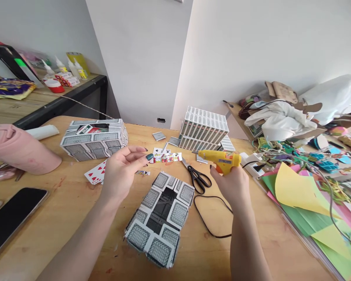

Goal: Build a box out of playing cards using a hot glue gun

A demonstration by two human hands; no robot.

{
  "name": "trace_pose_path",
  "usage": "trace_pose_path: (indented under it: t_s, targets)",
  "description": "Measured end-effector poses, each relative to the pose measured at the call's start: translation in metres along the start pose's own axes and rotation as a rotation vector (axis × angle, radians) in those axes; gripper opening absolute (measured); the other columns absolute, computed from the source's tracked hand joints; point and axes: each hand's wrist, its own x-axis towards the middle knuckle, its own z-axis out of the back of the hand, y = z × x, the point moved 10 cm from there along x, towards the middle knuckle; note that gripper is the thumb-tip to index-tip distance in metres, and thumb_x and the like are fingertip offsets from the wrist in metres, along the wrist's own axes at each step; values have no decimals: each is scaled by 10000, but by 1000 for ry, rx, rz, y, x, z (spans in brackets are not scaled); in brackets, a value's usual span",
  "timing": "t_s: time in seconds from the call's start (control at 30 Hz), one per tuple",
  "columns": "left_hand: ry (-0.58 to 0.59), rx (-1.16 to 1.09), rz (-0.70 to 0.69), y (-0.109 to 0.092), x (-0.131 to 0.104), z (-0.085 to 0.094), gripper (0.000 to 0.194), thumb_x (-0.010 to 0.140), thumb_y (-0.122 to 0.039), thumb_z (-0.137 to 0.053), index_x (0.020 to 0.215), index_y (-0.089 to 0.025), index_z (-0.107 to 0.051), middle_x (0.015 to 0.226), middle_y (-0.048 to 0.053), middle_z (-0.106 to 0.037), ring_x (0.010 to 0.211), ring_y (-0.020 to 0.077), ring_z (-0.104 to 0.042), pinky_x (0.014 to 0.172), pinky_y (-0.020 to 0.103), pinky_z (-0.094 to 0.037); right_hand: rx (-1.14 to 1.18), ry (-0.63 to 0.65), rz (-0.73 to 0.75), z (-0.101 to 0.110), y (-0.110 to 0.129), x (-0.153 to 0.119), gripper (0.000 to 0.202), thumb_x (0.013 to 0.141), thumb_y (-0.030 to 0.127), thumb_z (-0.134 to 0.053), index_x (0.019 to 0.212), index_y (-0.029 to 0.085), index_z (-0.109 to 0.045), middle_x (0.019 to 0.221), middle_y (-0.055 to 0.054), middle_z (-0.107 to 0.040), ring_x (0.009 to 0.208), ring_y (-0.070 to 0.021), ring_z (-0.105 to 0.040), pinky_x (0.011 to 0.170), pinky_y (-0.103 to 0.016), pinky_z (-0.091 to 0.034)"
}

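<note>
My right hand (234, 181) is wrapped round the handle of a yellow hot glue gun (219, 159), its nozzle pointing left. Thumb and fingers of my left hand (125, 164) are pinched together; whatever is between them, if anything, is too small to make out. Below and between my hands lies a box covered in grey-backed playing cards (163, 222), with a dark strip showing along its middle. Black-handled scissors (199, 179) rest beside it. Cut card pieces (168, 157) lie beyond my left fingertips, and heart cards (96, 173) lie partly hidden behind my left hand.
Another card-covered box (93, 138) stands at the back left, near a pink tumbler (23, 148) and a phone (16, 222). Stacked card packs (203, 128) stand at the back. Coloured paper (301, 191) and craft scraps fill the right side. A black cord (203, 222) loops near the scissors.
</note>
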Motion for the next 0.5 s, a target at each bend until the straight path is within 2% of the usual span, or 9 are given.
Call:
trace_pose_path:
  t_s: [0.07, 0.17, 0.2, 0.27, 0.4, 0.5]
  targets:
    - [27, 47, 2, 0, 2, -1, 206, 608, -225, -752, 783, -174, -656, 709, 6, -680, 648, 122, -623, 602, 205, -486, 40, 37, -92, -5, -29, 14, 304, 663, 424, -584, 858, 191, -563, 724, -32, -612, 658, -212, -585, 630, -339, -452]
    - [75, 89, 6, 2, 3, -3, 214, 601, -242, -754, 776, -163, -660, 740, 36, -685, 679, 152, -640, 589, 225, -501, 86, 190, -231, -29, -83, 30, 316, 632, 390, -601, 861, 181, -546, 693, -19, -587, 562, -182, -556, 512, -308, -443]
    - [87, 97, 8, 3, 4, -4, 216, 602, -247, -753, 778, -162, -661, 749, 43, -688, 688, 160, -645, 584, 229, -504, 83, 267, -247, -40, -98, 33, 290, 641, 383, -582, 849, 183, -548, 665, -9, -570, 536, -175, -539, 474, -298, -431]
    - [104, 107, 11, 4, 4, -5, 210, 606, -253, -751, 773, -164, -661, 763, 49, -693, 708, 169, -654, 581, 231, -508, 58, 321, -257, -52, -123, 36, 229, 630, 370, -583, 767, 187, -562, 611, -2, -550, 525, -181, -530, 442, -297, -418]
    - [156, 125, 26, 7, 2, -12, 190, 618, -257, -746, 762, -171, -657, 762, 39, -698, 698, 165, -657, 572, 233, -510, -30, 410, -267, -67, -155, 33, 189, 597, 366, -622, 577, 191, -554, 539, -16, -543, 517, -206, -544, 437, -319, -416]
    - [187, 157, 37, 9, 1, -17, 170, 625, -248, -737, 757, -175, -659, 739, 29, -696, 655, 149, -645, 566, 230, -503, -89, 373, -199, -59, -156, 38, 238, 571, 393, -662, 498, 201, -542, 530, -21, -562, 527, -211, -557, 474, -331, -431]
